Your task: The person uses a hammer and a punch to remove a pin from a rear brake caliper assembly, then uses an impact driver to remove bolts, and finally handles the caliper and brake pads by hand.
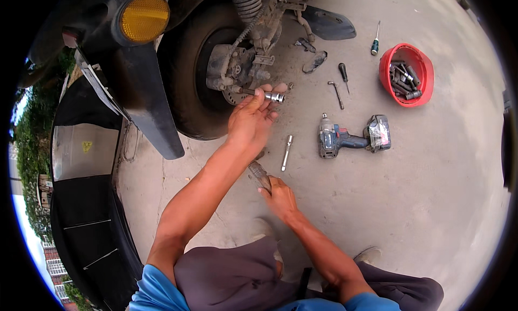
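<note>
My left hand [251, 119] is raised beside the wheel and closed around a chrome socket tool [275, 97]. The tool's shaft points left toward the dirty brake caliper [220, 68]; I cannot tell whether it touches. Below my left forearm, my right hand [280, 196] grips a tool with a ridged grey-brown handle [259, 173]. The far end of that tool is partly hidden by the forearm. Behind the caliper stands the black tyre [181, 79], with a coil spring [246, 3] above it.
On the concrete to the right lie a chrome socket bar [287, 153], a cordless impact wrench [350, 138], an L-shaped wrench [336, 95] and two screwdrivers [375, 45]. A red helmet [426, 76] holds several sockets. A black fender flap [145, 95] hangs left of the tyre.
</note>
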{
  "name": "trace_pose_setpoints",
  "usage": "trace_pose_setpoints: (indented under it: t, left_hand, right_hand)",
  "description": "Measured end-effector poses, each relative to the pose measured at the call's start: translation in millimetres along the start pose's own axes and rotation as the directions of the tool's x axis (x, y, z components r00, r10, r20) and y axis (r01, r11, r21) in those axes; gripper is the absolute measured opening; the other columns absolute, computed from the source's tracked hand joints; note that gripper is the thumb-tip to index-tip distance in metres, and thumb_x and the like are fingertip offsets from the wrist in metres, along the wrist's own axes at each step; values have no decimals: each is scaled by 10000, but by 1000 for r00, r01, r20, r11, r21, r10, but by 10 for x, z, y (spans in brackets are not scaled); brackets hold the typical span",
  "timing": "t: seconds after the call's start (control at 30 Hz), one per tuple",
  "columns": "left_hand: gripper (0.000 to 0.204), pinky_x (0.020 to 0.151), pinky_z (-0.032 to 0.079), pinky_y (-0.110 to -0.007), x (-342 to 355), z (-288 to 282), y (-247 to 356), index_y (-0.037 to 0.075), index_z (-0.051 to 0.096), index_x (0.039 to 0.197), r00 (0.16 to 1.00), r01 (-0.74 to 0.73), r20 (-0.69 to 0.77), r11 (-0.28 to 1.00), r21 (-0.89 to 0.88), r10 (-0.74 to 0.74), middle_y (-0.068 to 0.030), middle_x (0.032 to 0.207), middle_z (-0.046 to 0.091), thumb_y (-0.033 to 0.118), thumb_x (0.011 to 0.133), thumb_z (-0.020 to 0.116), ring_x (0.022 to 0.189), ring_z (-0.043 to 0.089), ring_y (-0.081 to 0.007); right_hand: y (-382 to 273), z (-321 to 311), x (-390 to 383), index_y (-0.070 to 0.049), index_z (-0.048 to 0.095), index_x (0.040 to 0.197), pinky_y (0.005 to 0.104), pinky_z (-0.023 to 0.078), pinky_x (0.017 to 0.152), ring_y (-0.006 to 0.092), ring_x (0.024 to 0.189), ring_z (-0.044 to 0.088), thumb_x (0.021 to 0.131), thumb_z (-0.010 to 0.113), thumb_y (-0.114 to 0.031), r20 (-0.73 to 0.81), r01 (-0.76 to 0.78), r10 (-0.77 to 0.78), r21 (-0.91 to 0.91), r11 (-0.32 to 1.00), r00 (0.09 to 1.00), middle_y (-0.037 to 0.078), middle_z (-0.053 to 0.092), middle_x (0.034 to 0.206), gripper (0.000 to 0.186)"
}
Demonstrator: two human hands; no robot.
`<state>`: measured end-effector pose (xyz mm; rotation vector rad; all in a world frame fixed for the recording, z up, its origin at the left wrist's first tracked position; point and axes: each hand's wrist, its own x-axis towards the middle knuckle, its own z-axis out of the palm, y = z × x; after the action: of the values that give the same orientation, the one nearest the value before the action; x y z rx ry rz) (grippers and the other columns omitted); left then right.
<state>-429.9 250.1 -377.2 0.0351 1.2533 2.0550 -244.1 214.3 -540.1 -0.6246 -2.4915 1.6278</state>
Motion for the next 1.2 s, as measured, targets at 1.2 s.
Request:
trace_pose_setpoints:
  t: [1.2]
  left_hand:
    - [232,829,489,-288,-43,-53,0,72,588,1165,1000,12,2,1000,-24,-12,-131,1291,650,263,1045,535,968,594,-132]
  right_hand:
    - [-515,-1675,739,-15,655,1003,272,435,530,105,566,519,905,745,-182,-48,-4,63,762,648,997,13,571,675,213]
